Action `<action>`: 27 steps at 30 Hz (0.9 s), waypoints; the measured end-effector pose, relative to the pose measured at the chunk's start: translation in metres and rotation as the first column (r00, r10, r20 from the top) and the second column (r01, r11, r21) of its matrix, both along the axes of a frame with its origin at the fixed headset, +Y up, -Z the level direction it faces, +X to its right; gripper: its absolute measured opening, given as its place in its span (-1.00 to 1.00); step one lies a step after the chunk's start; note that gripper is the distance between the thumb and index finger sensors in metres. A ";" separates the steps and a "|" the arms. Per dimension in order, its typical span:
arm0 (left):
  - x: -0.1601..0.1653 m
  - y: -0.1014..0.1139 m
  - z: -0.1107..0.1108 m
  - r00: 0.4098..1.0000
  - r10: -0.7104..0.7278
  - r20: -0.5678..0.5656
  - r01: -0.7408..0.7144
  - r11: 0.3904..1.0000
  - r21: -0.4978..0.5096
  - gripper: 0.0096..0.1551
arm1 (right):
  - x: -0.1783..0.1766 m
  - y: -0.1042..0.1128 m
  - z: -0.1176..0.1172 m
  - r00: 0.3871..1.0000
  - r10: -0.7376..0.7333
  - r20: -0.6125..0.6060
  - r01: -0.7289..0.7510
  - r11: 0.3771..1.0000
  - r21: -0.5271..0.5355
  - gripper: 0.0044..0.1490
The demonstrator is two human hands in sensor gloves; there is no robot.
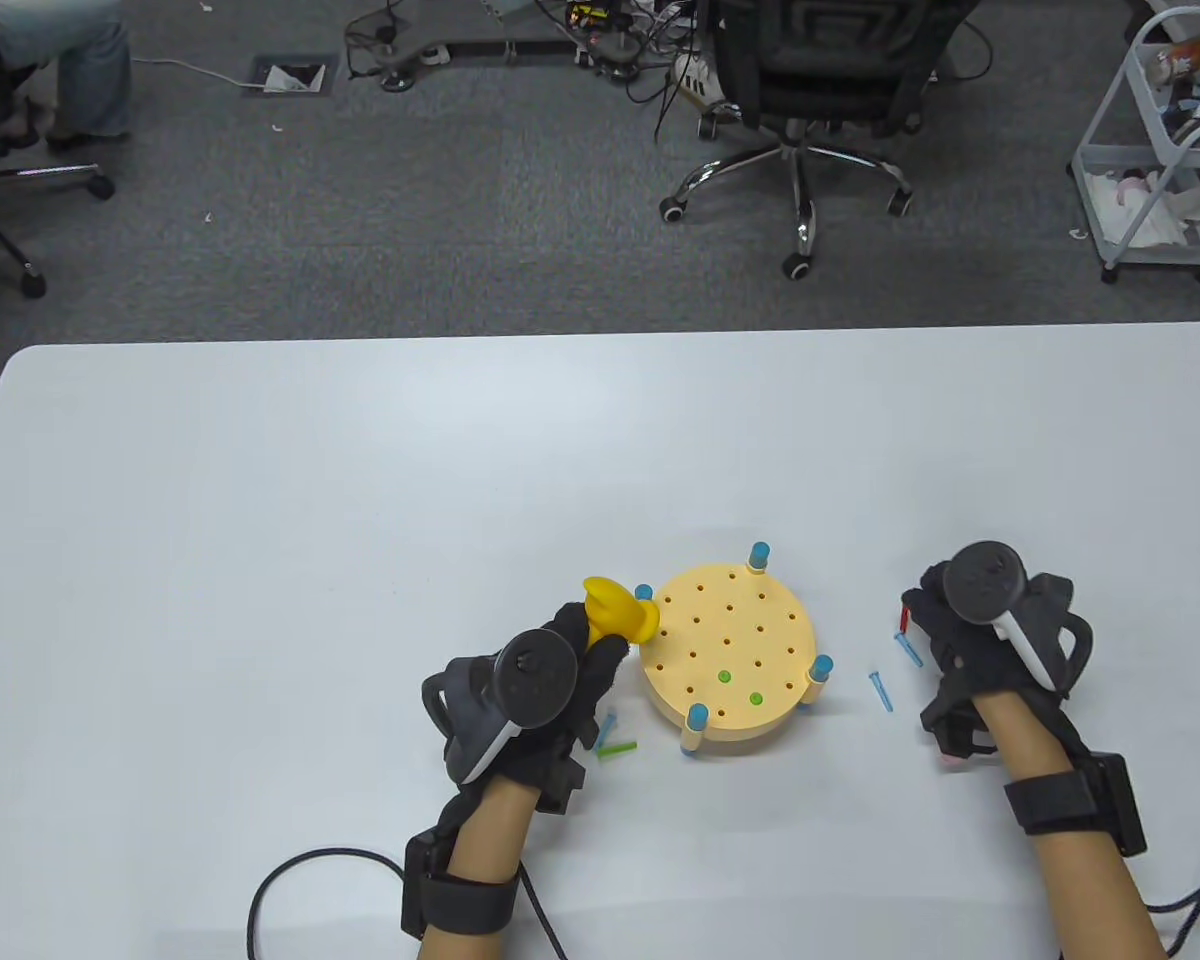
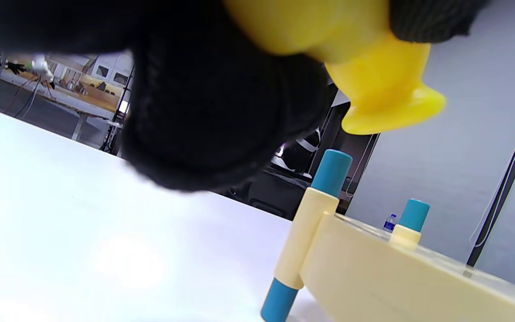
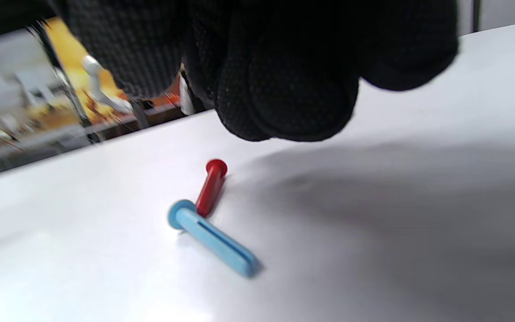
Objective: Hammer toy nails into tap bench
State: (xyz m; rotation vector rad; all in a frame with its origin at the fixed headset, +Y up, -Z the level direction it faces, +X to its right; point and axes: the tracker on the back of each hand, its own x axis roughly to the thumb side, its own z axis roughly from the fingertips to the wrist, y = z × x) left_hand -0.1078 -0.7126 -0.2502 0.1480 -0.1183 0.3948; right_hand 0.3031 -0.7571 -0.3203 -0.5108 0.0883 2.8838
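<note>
The round cream tap bench (image 1: 728, 655) stands on blue-tipped legs on the white table, with two green nails (image 1: 726, 677) sunk in its top; its rim shows in the left wrist view (image 2: 373, 268). My left hand (image 1: 560, 670) grips the yellow toy hammer (image 1: 615, 612), whose head is at the bench's left edge, also seen in the left wrist view (image 2: 373, 85). My right hand (image 1: 945, 630) hovers right of the bench over a red nail (image 3: 211, 187) and a blue nail (image 3: 215, 237) lying on the table; its fingers (image 3: 293, 89) are curled and hold nothing visible.
Another blue nail (image 1: 881, 690) lies between the bench and my right hand. A green nail (image 1: 615, 749) and a blue nail (image 1: 608, 722) lie by my left hand. An office chair (image 1: 810, 80) and a white cart (image 1: 1160, 140) stand on the floor beyond the table.
</note>
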 end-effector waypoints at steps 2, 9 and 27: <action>0.001 0.002 0.001 0.999 -0.031 0.005 0.031 0.999 -0.010 -0.27 | -0.016 -0.006 -0.019 0.992 0.126 0.028 -0.122 0.986 -0.111 -0.33; -0.002 0.003 0.001 1.000 0.005 0.007 -0.005 1.000 -0.011 -0.27 | -0.044 -0.017 -0.038 0.925 0.370 0.083 -0.348 0.915 -0.202 -0.34; 0.004 0.003 0.003 1.000 -0.012 0.025 0.012 1.000 -0.010 -0.26 | -0.043 -0.021 -0.034 0.939 0.336 0.078 -0.314 0.927 -0.205 -0.28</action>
